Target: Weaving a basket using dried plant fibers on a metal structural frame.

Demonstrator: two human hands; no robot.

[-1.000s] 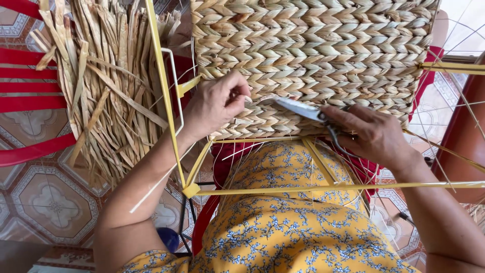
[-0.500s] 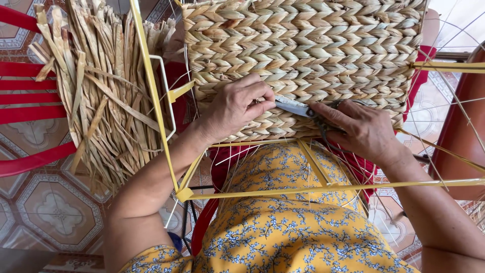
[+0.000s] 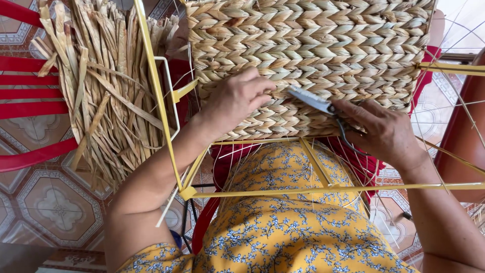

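A woven straw panel (image 3: 323, 55) in a braided pattern fills the upper middle of the view, stretched on a yellow metal frame (image 3: 161, 106). My left hand (image 3: 235, 101) rests on the panel's lower left part, fingers curled and pinching at the weave. My right hand (image 3: 379, 131) grips a pair of metal scissors (image 3: 316, 101), whose blades point left towards the fingertips of my left hand, flat against the weave. My lap in a yellow flowered dress (image 3: 288, 222) lies below the frame.
A bundle of loose dried straw strips (image 3: 101, 86) hangs at the left over a red plastic chair (image 3: 30, 96). Patterned floor tiles (image 3: 50, 207) show at the lower left. Thin wire spokes (image 3: 454, 101) spread out at the right beside a red-brown surface (image 3: 462, 146).
The scissors' blades and my left hand's fingertips have come closer together on the weave. The view has shifted slightly, with the panel's lower edge staying in place.
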